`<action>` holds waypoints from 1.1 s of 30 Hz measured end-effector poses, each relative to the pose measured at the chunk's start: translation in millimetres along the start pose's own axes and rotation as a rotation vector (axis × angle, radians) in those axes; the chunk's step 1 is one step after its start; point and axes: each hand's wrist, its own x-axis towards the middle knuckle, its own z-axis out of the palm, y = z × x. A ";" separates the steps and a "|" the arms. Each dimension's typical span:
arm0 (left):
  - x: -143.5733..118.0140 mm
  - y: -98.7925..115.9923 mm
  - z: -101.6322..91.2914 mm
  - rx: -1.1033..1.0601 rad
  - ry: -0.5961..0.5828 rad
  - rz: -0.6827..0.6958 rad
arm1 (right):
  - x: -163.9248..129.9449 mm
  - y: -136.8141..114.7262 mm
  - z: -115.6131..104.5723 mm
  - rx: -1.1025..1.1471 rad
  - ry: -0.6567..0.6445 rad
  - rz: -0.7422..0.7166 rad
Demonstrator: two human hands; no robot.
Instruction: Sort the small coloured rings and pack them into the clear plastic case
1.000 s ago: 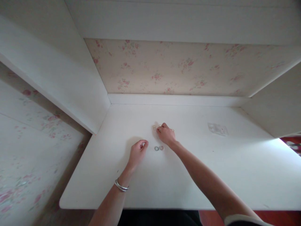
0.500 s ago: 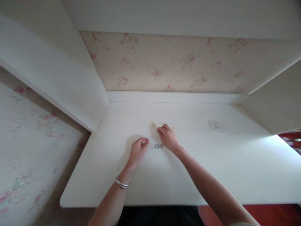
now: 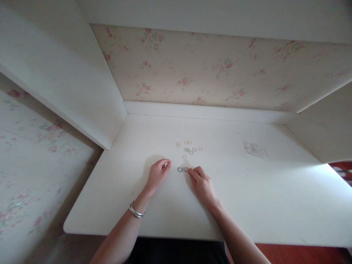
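right hand point(image 3: 202, 183) pulled near from scattered small coloured elastic rings point(image 3: 189, 148), fingertips at the orange ring point(image 3: 186, 169) beside blue ring point(image 3: 180, 169); grasp unclear. left hand point(image 3: 158, 173) loosely curled, contents unclear.

1. The right hand point(image 3: 202, 184) rests on the white desk point(image 3: 264, 190), fingertips touching a small ring point(image 3: 186, 169) — a bluish ring point(image 3: 180, 169) lies just beside it.
2. The left hand point(image 3: 158, 173) is loosely curled nearby.
3. More little rings point(image 3: 189, 147) lie scattered behind — a clear bag point(image 3: 255, 149) well apart.
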 end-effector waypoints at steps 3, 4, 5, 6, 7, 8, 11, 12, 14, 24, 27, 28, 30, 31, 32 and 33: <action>-0.8 1.5 -0.3 0.015 0.003 -0.006 | 4.5 0.0 0.2 -0.014 -0.039 -0.003; -0.9 1.7 -0.2 0.020 0.005 -0.006 | 5.3 -0.1 0.1 -0.020 -0.045 -0.001; -1.1 1.8 0.1 0.023 0.007 -0.005 | 5.8 -0.3 0.1 -0.027 -0.049 0.001; -1.2 1.6 0.5 0.026 0.009 -0.002 | 6.0 -0.5 -0.1 -0.032 -0.053 0.003; -1.2 1.3 0.9 0.028 0.009 0.002 | 6.1 -0.8 -0.5 -0.035 -0.057 0.006; -1.0 0.8 1.3 0.030 0.010 0.007 | 6.1 -1.1 -0.9 -0.031 -0.060 0.009; 1.5 -0.5 2.3 0.037 0.008 0.014 | 5.9 -1.8 -2.9 0.028 -0.051 0.023; 3.3 -0.4 2.6 0.044 0.008 0.017 | 6.0 -1.9 -3.6 0.061 -0.042 0.027; 8.6 1.8 4.0 0.073 -0.001 0.040 | 6.5 -1.9 -4.8 0.136 -0.004 0.038; 64.2 29.6 32.1 0.493 -0.018 0.228 | 13.7 8.9 -13.3 0.460 0.195 0.252; 76.0 29.3 36.7 0.609 -0.018 0.206 | 14.1 11.4 -15.5 0.478 0.202 0.256; 78.2 28.5 37.2 0.634 -0.019 0.204 | 14.2 11.7 -16.2 0.484 0.201 0.256; 80.1 26.3 37.2 0.666 -0.030 0.209 | 14.6 11.8 -17.4 0.494 0.194 0.253; 80.1 25.2 36.8 0.673 -0.041 0.216 | 14.7 11.7 -17.9 0.498 0.193 0.249; 79.5 24.1 36.1 0.674 -0.056 0.227 | 14.8 11.7 -18.3 0.503 0.191 0.243; 78.3 23.0 35.3 0.672 -0.073 0.239 | 14.7 11.6 -18.6 0.509 0.192 0.238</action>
